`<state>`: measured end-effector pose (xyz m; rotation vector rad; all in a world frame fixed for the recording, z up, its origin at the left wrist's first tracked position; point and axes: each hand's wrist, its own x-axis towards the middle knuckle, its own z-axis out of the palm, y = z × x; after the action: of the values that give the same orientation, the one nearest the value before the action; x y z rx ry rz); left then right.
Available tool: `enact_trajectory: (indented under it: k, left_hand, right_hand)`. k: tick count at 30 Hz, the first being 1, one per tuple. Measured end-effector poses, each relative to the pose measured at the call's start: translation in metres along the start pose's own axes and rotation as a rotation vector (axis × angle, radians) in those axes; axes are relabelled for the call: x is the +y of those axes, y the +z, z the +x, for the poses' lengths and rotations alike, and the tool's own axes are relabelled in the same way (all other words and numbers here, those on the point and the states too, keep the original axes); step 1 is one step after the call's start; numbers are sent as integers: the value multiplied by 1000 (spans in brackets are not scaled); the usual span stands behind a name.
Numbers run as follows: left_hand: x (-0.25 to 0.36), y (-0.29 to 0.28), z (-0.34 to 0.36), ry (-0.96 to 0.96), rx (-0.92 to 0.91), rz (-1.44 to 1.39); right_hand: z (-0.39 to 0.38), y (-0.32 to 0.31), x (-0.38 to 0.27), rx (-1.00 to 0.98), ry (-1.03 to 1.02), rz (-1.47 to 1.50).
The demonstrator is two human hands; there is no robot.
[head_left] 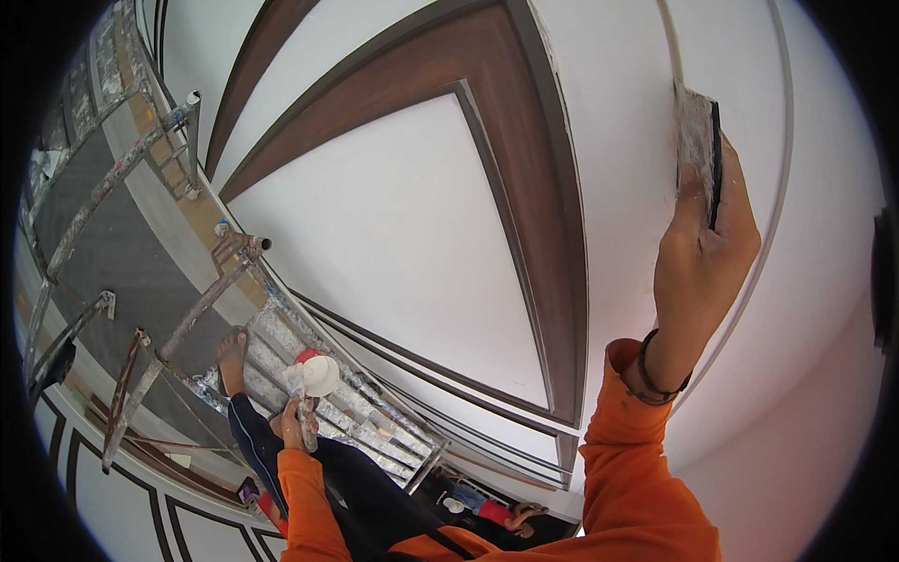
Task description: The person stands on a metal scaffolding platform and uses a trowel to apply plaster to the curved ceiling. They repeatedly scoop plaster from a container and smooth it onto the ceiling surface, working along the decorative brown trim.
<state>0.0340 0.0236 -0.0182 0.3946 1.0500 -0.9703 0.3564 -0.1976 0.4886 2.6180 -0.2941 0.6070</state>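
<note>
My right hand (707, 248) is raised high on the right, its fingers and thumb closed round a putty-smeared flat scraper (696, 140). The scraper has a dark edge, and its far end meets a thin grooved line in the white surface (618, 122). Low and left of centre, my left hand (294, 426) is closed on a second putty-smeared scraper (307, 423), partly hidden by the fingers. Just beyond that hand is a round white container (320, 376) with red at its rim.
I stand barefoot on a paint-spattered slatted scaffold platform (361, 436). Spattered scaffold tubes (201, 309) rise at the left, above a grey floor (131, 244). Dark brown moulding (506, 75) frames the white panels. Far below, a person in red (494, 511) is visible.
</note>
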Motion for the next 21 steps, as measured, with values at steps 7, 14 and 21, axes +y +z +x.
enact_trajectory:
  k: [7,14,21]
  left_hand:
    - [-8,-11,9,-16,15,100]
    - [-19,-36,29,-39,-41,48]
    - [-19,-53,32,-62,-231,-5]
  right_hand:
    - [-7,-26,32,-15,22,191]
    - [-32,-40,31,212,112,335]
    - [-46,-46,44,161,178,289]
